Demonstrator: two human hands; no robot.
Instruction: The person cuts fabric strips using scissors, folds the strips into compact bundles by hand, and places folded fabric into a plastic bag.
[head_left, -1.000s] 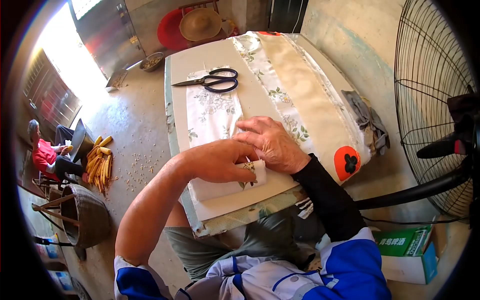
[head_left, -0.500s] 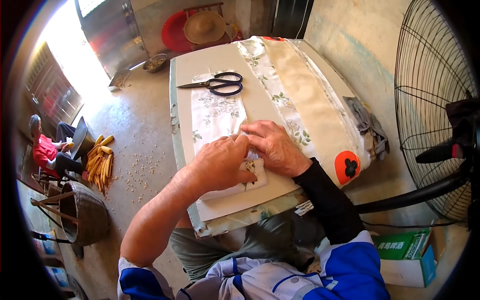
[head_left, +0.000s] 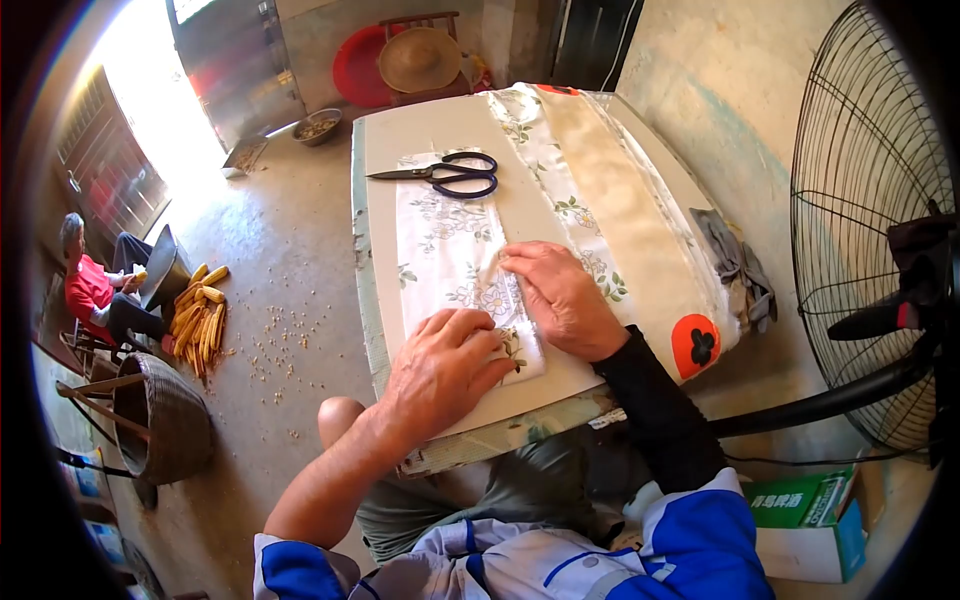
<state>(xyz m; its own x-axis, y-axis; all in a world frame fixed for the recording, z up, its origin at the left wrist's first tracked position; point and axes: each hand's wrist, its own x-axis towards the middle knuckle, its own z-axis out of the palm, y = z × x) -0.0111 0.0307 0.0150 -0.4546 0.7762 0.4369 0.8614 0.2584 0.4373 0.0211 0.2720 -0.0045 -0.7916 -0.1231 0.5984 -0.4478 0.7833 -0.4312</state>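
A white floral cloth strip (head_left: pixel 445 235) lies lengthwise on the board, its near end folded over. My left hand (head_left: pixel 440 365) rests on that near end, palm down, with the thumb apart from the bent fingers. At the strip's right edge, my right hand (head_left: pixel 565 300) pinches the fabric between thumb and fingertips; the exact grip is partly hidden. Black-handled scissors (head_left: pixel 440 175) lie across the far end of the strip, blades pointing left.
A longer cream and floral cloth (head_left: pixel 610 150) with red patches covers the board's (head_left: pixel 380 140) right side. A grey rag (head_left: pixel 735 260) hangs at the right edge, near a standing fan (head_left: pixel 870 220). Leftward, a seated person (head_left: pixel 90 285) handles corn beside a cob pile (head_left: pixel 200 320) and a basket (head_left: pixel 165 420).
My left hand has moved toward me and left, away from my right hand, uncovering the middle of the strip. My right hand stays at the strip's right edge. The view has shifted slightly.
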